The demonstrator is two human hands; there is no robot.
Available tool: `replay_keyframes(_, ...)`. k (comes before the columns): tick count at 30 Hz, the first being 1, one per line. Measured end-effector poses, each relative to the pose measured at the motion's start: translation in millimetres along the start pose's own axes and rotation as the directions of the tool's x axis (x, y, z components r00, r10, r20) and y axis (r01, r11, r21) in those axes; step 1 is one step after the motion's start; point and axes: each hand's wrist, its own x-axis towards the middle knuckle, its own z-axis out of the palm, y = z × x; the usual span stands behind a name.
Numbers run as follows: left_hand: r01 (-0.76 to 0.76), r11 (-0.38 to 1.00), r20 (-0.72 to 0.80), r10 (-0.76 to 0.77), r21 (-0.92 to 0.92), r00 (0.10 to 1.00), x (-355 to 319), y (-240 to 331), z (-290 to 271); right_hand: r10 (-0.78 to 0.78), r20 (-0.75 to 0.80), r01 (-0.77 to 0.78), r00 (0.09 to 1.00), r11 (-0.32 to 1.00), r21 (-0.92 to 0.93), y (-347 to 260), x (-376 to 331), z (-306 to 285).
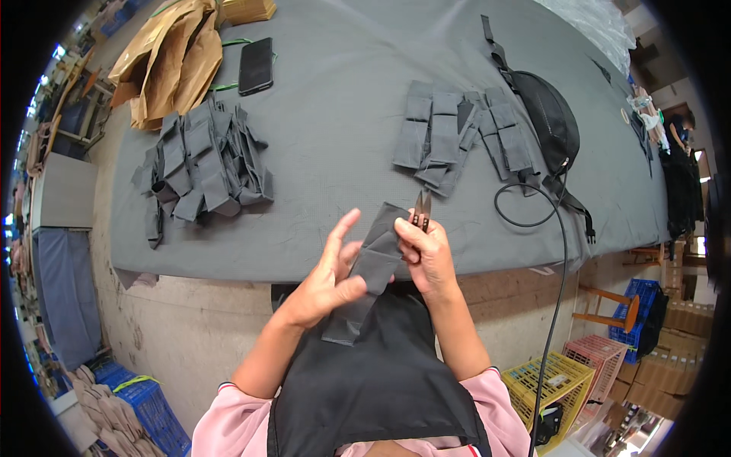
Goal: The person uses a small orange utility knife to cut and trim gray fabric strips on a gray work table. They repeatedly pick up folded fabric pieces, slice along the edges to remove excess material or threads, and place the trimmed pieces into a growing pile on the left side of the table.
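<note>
A dark grey fabric strip (378, 255) with sewn folds hangs at the table's near edge, its lower end over my black apron. My right hand (430, 255) pinches the strip's upper edge with the thumb. In the same hand is a pair of small dark thread snips (421, 217), blades pointing away from me. My left hand (324, 283) is at the strip's left side, fingers spread and thumb against the fabric. Beyond the snips lie several similar grey strips (432, 129), stacked flat. Farther left is a loose heap of grey strips (209, 160).
A dark grey cloth covers the table (327, 137). A phone (256, 66) and a crumpled brown paper bag (171, 61) lie far left. At right, a black waist bag (544, 114) trails a black cable (562, 266) over the edge. Plastic crates (544, 381) stand below right.
</note>
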Motion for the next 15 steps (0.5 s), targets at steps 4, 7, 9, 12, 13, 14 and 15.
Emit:
replay_keyframes(4,0.270,0.954,0.011,-0.270,-0.128,0.963,3.2,-14.3,0.5,-0.042,-0.025,0.037,0.999,0.982,-0.187,15.3,12.3,2.2)
replay_keyframes(7,0.208,0.964,-0.130,-0.230,-0.166,0.964,2.4,-12.9,6.4,-0.517,-0.116,0.404,0.848,0.773,-0.489,32.6,1.3,12.2)
replay_keyframes(9,0.168,0.971,-0.175,-0.197,-0.170,0.965,2.5,-9.1,6.9,-0.635,0.104,0.473,0.766,0.446,-0.760,26.2,-21.0,-3.2)
replay_keyframes(12,0.157,0.966,-0.178,-0.194,-0.204,0.965,3.6,-4.0,6.5,-0.669,0.259,0.492,0.697,0.183,-0.851,18.9,-37.4,-1.7)
replay_keyframes(13,0.159,0.960,-0.175,-0.201,-0.231,0.964,4.1,-2.4,7.4,-0.681,0.320,0.524,0.659,0.111,-0.844,21.4,-36.4,-6.5)
replay_keyframes(14,0.161,0.953,-0.172,-0.209,-0.258,0.963,4.7,-1.8,8.2,-0.686,0.380,0.553,0.620,0.038,-0.832,22.5,-36.4,-9.4)
replay_keyframes(15,0.164,0.954,-0.169,-0.210,-0.250,0.963,4.9,-2.3,8.6,-0.681,0.382,0.536,0.625,0.018,-0.844,22.2,-36.9,-8.4)
